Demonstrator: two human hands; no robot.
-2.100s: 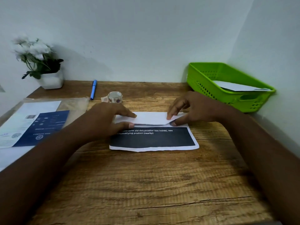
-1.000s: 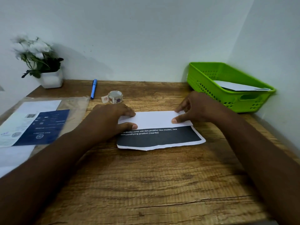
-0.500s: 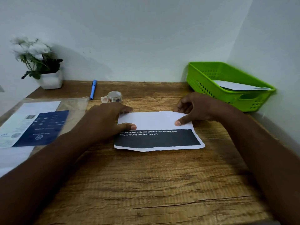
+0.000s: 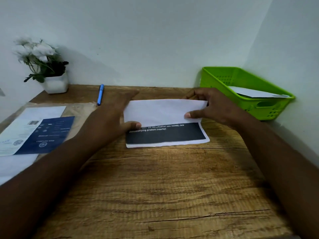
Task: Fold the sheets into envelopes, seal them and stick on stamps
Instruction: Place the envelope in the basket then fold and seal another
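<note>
A printed sheet [image 4: 164, 133] with a black band and white text lies mid-table, its white upper part folded toward me. The folded flap [image 4: 162, 111] stands lifted off the table. My left hand [image 4: 112, 116] pinches the flap's left edge, thumb on top and fingers behind. My right hand [image 4: 208, 107] pinches the right edge the same way. The stamp roll seen earlier is hidden behind my left hand.
A green basket [image 4: 269, 111] at the back right holds a white folded sheet [image 4: 253, 93]. More printed sheets [image 4: 32, 133] lie on a clear plastic sleeve at the left. A blue pen [image 4: 100, 94] and a white flower pot [image 4: 55, 83] stand along the back wall.
The folded flap, flat on the sheet before, is now raised off the table. Both hands moved from pressing it down to pinching its side edges.
</note>
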